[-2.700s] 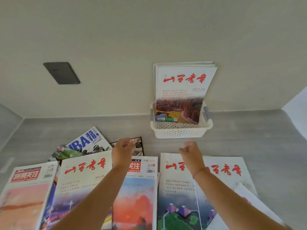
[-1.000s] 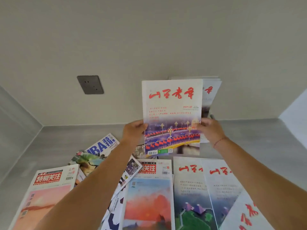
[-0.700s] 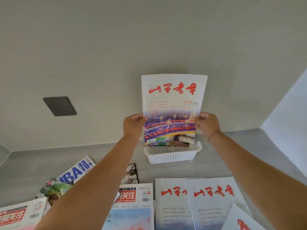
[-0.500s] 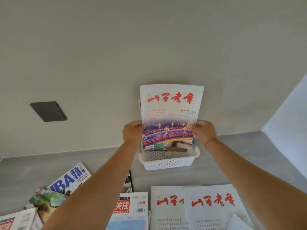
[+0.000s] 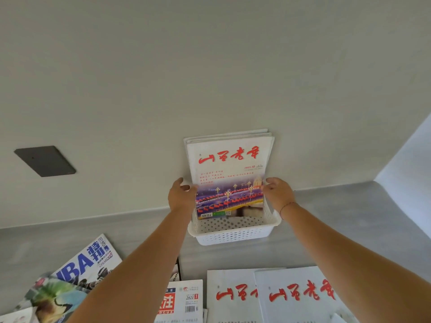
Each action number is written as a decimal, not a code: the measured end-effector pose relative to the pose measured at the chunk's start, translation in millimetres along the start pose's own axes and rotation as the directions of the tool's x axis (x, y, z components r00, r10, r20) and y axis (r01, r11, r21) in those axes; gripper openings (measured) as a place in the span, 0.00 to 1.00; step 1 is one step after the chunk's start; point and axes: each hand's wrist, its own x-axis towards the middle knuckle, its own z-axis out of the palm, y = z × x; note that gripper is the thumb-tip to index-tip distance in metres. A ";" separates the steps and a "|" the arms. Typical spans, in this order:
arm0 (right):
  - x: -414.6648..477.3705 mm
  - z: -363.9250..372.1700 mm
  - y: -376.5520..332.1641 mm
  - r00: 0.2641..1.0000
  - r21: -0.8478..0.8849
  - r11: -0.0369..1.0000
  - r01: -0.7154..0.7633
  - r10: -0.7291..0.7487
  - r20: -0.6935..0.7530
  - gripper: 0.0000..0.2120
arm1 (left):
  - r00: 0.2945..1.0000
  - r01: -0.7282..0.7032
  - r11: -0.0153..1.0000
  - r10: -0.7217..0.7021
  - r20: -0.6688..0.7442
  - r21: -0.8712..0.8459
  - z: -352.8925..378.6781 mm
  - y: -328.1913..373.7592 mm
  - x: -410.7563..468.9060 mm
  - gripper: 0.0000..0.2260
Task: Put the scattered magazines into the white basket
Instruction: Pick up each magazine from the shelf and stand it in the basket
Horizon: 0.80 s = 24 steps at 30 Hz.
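A white perforated basket (image 5: 233, 234) stands against the back wall. A white magazine (image 5: 229, 173) with red characters and a street photo stands upright in it, in front of other magazines leaning on the wall. My left hand (image 5: 182, 197) pinches its left edge and my right hand (image 5: 277, 194) pinches its right edge, both just above the basket rim. On the grey table in front lie more magazines: two white ones with red characters (image 5: 298, 297), one with a red label (image 5: 184, 301) and a blue-lettered one (image 5: 86, 262).
A dark grey wall plate (image 5: 45, 160) sits on the wall at left. A white panel (image 5: 405, 155) closes the right side. Bare grey tabletop (image 5: 349, 229) shows to the right of the basket and between the basket and the loose magazines.
My hands lifted a magazine off the table, carried it to the basket and lowered it in, in front of the ones standing there. The view tilted upward.
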 end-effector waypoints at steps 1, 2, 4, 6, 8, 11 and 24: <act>1.5 1.6 -1.4 1.000 -0.005 1.000 -0.001 0.001 0.017 0.19 | 1.000 -0.025 0.999 0.025 0.007 0.025 1.8 1.0 0.8 0.15; 2.8 3.4 -3.5 1.000 -0.006 1.000 0.000 0.001 0.031 0.19 | 0.998 -0.055 0.997 0.055 0.011 0.054 3.1 1.9 0.6 0.10; 4.2 7.9 -10.1 0.999 0.024 1.000 0.006 -0.007 0.047 0.19 | 0.992 -0.124 0.984 0.125 -0.001 0.131 5.1 4.0 -0.9 0.09; 5.2 13.6 -17.7 0.998 0.118 0.993 0.024 -0.031 0.055 0.20 | 0.980 -0.196 0.960 0.201 -0.006 0.198 8.8 5.3 -1.8 0.11; 5.8 17.5 -25.6 0.998 0.225 0.974 0.028 -0.042 0.057 0.22 | 0.967 -0.249 0.945 0.253 0.008 0.212 13.9 8.3 -5.2 0.12; 7.3 18.4 -31.0 0.997 0.288 0.957 0.027 -0.047 0.062 0.24 | 0.965 -0.258 0.942 0.262 0.010 0.217 19.1 10.1 -8.7 0.13; 9.1 14.0 -27.2 0.995 0.238 0.968 0.082 -0.095 0.043 0.21 | 0.984 -0.175 0.938 0.157 0.084 0.298 17.6 10.6 5.6 0.13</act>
